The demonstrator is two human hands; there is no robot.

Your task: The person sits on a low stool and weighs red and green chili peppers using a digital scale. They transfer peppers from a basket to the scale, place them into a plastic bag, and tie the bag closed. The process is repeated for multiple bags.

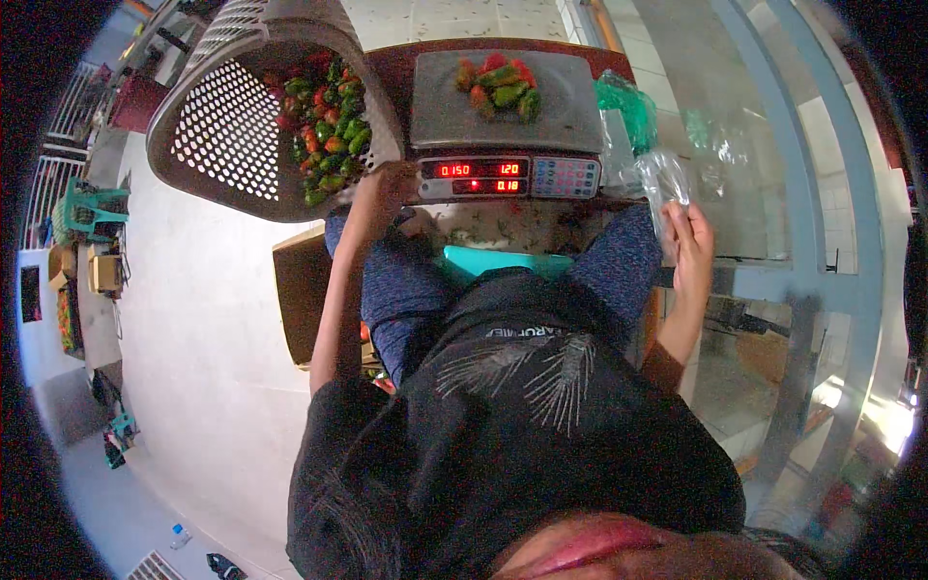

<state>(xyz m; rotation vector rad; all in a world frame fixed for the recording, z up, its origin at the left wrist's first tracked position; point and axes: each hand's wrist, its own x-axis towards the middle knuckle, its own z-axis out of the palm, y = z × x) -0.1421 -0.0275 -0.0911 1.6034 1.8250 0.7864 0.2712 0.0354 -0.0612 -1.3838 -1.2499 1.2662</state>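
Observation:
My right hand (689,235) pinches a clear plastic bag (665,181) to the right of a digital weighing scale (507,123). Several small red and green peppers (500,88) lie in a loose group on the scale's metal plate. Below the plate, a display (475,177) glows with red digits beside a keypad (565,177). My left hand (391,187), blurred, is between the scale's left front corner and the rim of a grey perforated plastic basket (225,130). The tilted basket holds many more peppers (333,130). What the left fingers touch is hidden.
Green plastic bags (629,112) lie against the scale's right side. An open cardboard box (299,297) stands by my left leg. Part of a turquoise plastic item (500,262) shows between my legs. Glass panels in a blue-grey frame (790,145) rise at the right.

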